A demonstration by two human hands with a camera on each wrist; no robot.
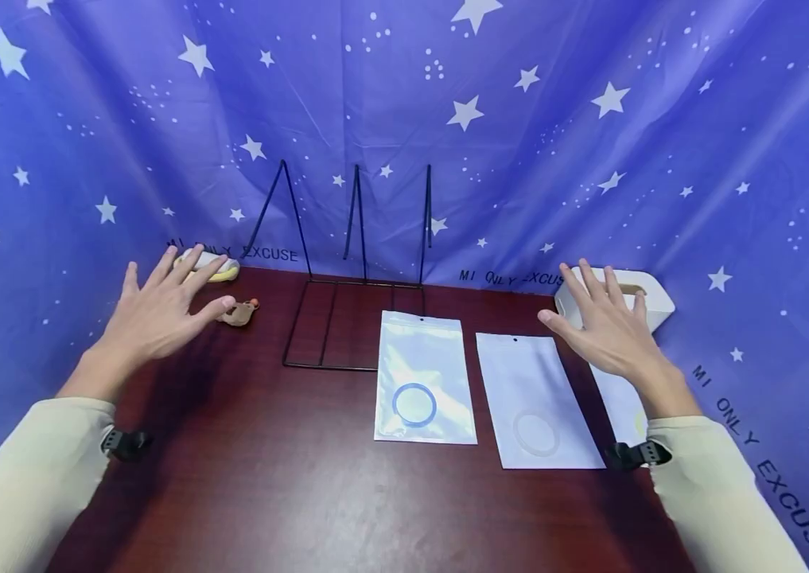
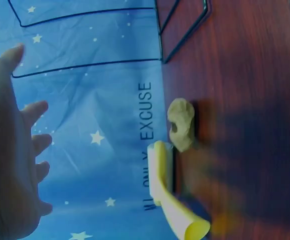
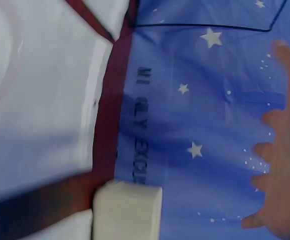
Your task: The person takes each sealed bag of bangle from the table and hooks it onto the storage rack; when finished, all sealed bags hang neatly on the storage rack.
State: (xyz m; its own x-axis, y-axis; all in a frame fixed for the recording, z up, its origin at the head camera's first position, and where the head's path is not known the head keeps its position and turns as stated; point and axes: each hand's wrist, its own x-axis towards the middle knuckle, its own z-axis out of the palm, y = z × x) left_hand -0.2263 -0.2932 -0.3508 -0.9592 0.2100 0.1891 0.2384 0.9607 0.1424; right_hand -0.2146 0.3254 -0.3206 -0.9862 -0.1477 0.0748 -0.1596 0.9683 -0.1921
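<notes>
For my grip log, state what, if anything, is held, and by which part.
Nothing is held; the left hand and the right hand are both empty.

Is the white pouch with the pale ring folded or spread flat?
Spread flat: the white pouch lies on the tabletop, its outline showing and no fold visible.

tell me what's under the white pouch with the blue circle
The black wire rack partly disappears beneath the left and top edges of the pouch. The rack corner there, and anything else underneath, is covered.
</notes>
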